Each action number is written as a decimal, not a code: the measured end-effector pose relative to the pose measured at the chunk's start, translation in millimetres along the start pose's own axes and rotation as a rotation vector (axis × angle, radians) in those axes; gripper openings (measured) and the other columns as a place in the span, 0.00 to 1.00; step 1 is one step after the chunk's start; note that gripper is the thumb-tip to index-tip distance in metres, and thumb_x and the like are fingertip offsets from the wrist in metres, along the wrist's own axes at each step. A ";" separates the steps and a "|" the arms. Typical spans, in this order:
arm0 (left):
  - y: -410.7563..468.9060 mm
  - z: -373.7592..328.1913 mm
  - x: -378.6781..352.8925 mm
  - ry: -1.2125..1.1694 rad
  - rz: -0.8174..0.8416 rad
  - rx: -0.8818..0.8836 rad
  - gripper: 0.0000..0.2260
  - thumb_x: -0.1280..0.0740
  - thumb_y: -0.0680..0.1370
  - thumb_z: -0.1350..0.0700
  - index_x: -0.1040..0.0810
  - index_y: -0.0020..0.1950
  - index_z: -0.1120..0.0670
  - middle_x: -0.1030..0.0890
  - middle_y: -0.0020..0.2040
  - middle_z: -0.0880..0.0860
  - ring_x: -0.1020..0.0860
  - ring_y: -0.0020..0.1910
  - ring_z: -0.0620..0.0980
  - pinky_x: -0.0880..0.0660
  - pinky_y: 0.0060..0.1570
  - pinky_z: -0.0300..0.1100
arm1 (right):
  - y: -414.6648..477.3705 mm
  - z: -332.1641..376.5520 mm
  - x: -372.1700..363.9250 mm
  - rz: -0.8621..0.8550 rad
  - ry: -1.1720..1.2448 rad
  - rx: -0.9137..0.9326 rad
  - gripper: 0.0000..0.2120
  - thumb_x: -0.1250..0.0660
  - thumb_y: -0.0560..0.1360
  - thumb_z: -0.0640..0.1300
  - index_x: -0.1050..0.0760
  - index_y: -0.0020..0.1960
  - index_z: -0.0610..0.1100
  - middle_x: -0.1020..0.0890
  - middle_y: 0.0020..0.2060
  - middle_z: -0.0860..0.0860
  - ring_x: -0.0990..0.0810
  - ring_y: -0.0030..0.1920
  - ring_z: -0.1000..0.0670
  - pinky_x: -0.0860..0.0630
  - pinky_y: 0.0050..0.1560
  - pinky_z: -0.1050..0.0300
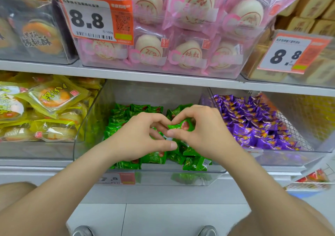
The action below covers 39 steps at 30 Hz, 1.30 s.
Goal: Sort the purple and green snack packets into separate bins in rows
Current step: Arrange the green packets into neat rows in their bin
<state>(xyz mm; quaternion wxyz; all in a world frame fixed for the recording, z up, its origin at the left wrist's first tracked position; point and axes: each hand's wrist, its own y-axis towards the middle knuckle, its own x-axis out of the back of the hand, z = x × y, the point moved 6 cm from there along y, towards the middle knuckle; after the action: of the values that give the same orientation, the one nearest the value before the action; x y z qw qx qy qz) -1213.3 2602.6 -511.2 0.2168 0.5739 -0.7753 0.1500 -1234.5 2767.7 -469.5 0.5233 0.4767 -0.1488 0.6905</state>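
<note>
Two hands work inside one clear middle bin (145, 92) on the lower shelf. Right hand (204, 134) pinches a single green packet (178, 126) between thumb and forefinger, raised just above the heap. Left hand (139, 137) is curled over the heap with its thumb straight, and its forefinger meets the right forefinger. Green wrapper shows between its fingers, but I cannot tell whether it grips anything.

Loose green packets (126, 114) fill this bin: rows at the back left, a jumble at the front. Too many overlap for a count, and the hands cover the middle.

One neighbouring bin (290, 156) to the right holds purple packets (253, 119) in tight rows, also uncountable.

Yellow packets (54, 98) lie in a bin to the left, cut off by the frame edge.

Upper shelf: three bins. The centre one holds pink packets (181, 54).

Two large price tags (94, 20) (290, 54) both read 8.8. A third, small tag (117, 178) sits on the middle bin's front, its first digit hard to read.

Two shoe tips (82, 231) (208, 231) are cropped at the bottom edge.
</note>
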 end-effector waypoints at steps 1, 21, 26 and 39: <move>-1.1 -2.4 2.3 -0.058 -0.020 0.010 0.16 0.19 0.73 0.50 0.17 0.59 0.47 0.13 0.51 0.47 0.12 0.46 0.46 0.16 0.53 0.49 | -0.6 -1.0 -1.4 -0.028 0.073 -0.037 0.11 0.18 0.68 0.59 0.14 0.45 0.57 0.21 0.30 0.60 0.24 0.35 0.61 0.36 0.36 0.69; -15.4 7.2 26.0 0.107 -0.135 -0.011 0.11 0.18 0.72 0.51 0.16 0.51 0.47 0.13 0.44 0.46 0.13 0.42 0.46 0.16 0.49 0.50 | -6.4 -13.2 -24.7 0.251 0.535 -0.145 0.06 0.22 0.76 0.40 0.14 0.53 0.41 0.12 0.38 0.45 0.11 0.39 0.45 0.14 0.47 0.49; -15.2 19.8 33.7 0.435 -0.161 0.001 0.05 0.24 0.78 0.48 0.17 0.51 0.41 0.16 0.42 0.40 0.17 0.42 0.39 0.21 0.45 0.37 | -0.7 -21.1 -29.8 0.220 0.180 -0.051 0.03 0.22 0.76 0.46 0.13 0.50 0.50 0.13 0.36 0.55 0.15 0.38 0.55 0.19 0.48 0.58; -8.2 46.7 17.8 0.802 0.015 0.082 0.08 0.32 0.82 0.45 0.16 0.57 0.44 0.28 0.53 0.49 0.25 0.57 0.54 0.24 0.60 0.56 | 2.0 -7.1 -89.0 0.512 -0.225 0.055 0.12 0.22 0.72 0.51 0.21 0.51 0.53 0.18 0.37 0.59 0.28 0.48 0.54 0.21 0.52 0.49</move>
<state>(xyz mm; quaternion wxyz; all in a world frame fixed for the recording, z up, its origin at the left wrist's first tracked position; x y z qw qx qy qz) -1217.4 2563.0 -542.5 0.4778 0.4723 -0.6268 0.3945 -1240.0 2720.2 -544.9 0.2988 0.5114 -0.3027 0.7467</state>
